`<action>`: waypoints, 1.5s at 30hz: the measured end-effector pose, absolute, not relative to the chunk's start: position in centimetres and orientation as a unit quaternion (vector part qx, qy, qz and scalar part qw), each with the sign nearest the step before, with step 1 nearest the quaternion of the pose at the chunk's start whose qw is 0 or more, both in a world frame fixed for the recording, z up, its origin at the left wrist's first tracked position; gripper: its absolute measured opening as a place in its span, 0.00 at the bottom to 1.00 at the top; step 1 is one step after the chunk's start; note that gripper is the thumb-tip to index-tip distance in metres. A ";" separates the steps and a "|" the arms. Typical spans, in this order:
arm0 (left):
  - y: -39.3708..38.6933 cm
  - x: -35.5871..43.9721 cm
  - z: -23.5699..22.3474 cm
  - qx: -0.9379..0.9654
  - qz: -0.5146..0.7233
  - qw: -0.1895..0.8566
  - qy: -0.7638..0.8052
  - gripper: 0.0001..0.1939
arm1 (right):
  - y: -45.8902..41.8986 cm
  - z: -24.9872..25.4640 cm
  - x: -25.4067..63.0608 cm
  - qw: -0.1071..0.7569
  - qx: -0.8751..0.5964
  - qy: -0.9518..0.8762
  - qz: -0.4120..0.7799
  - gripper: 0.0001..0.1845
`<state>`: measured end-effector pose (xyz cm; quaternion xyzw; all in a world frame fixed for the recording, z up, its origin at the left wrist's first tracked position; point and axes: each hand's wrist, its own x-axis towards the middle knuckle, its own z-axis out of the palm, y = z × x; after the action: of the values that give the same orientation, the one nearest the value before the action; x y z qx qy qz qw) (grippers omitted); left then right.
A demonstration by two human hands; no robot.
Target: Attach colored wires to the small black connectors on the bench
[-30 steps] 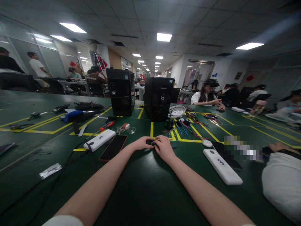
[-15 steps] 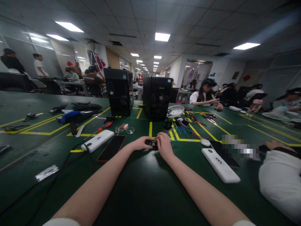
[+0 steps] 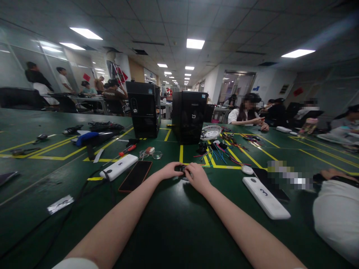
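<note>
Green tabletop (image 3: 174,228) crossed with yellow tape spreads beneath a row of ceiling lights as you work, both forearms reaching forward across its near side. Your left hand (image 3: 171,170) holds a small dark part (image 3: 181,169) between thumb and fingers, while your right hand (image 3: 197,177) bends over the part's right side, fingertips drawn together; whether they grip it, you cannot tell from this view. The part sits low over the table, between your hands and in front of the right-hand computer tower (image 3: 188,119). A second tower (image 3: 143,112) stands to its left. Beside your left forearm lies a dark phone (image 3: 135,176), near a white device marked 8 (image 3: 120,166). Colored wires (image 3: 219,154) sprawl beyond your right hand, near a white basket (image 3: 211,137). Across the table, a person (image 3: 238,116) sits with forearms at the edge.
</note>
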<state>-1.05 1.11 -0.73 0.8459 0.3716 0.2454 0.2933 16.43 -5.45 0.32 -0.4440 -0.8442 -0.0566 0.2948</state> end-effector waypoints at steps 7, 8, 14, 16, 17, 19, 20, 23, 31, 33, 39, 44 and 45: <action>0.7 -1.1 -0.6 0.838 0.253 0.291 0.385 0.26 | -3.7 -0.2 18.5 0.302 -0.503 -0.804 -0.099 0.12; 0.8 -1.1 -0.7 0.837 0.253 0.291 0.388 0.25 | -3.5 -0.4 18.5 0.289 -0.506 -0.806 -0.104 0.09; 0.9 -1.1 -0.7 0.837 0.257 0.305 0.374 0.23 | -3.3 -0.6 18.4 0.265 -0.504 -0.810 -0.138 0.05; 0.9 -1.1 -0.7 0.837 0.260 0.303 0.373 0.23 | -3.4 -0.6 18.3 0.262 -0.503 -0.812 -0.139 0.04; 0.8 -1.0 -0.7 0.837 0.262 0.301 0.375 0.23 | -3.4 -0.6 18.3 0.261 -0.506 -0.811 -0.137 0.04; 0.8 -1.0 -0.7 0.835 0.267 0.295 0.380 0.24 | -3.4 -0.7 18.1 0.262 -0.517 -0.804 -0.134 0.04; 0.9 -1.0 -0.8 0.834 0.270 0.292 0.382 0.24 | -3.4 -0.7 18.0 0.263 -0.522 -0.801 -0.133 0.04; 1.0 -0.9 -0.8 0.835 0.272 0.287 0.383 0.25 | -3.5 -0.9 17.7 0.266 -0.526 -0.797 -0.133 0.04; 1.0 -1.0 -0.8 0.826 0.269 0.292 0.400 0.25 | -3.0 -0.7 18.2 0.354 -0.539 -0.759 -0.086 0.07; 1.1 -1.0 -0.9 0.827 0.267 0.292 0.400 0.26 | -3.3 -0.5 18.2 0.362 -0.527 -0.764 -0.084 0.07; 1.4 -0.9 -1.3 0.836 0.278 0.292 0.372 0.23 | -4.9 -0.1 16.9 0.307 -0.444 -0.840 -0.057 0.06; 1.4 -0.8 -1.3 0.837 0.284 0.282 0.374 0.22 | -5.8 -0.1 15.8 0.241 -0.382 -0.891 -0.040 0.05; 1.4 -0.8 -1.3 0.837 0.281 0.282 0.375 0.22 | -5.9 -0.1 15.7 0.231 -0.377 -0.896 -0.039 0.06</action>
<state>-0.80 1.40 -1.31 0.8372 0.3749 0.2808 0.2823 15.71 -5.91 -0.12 -0.3771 -0.8960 -0.0390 0.2314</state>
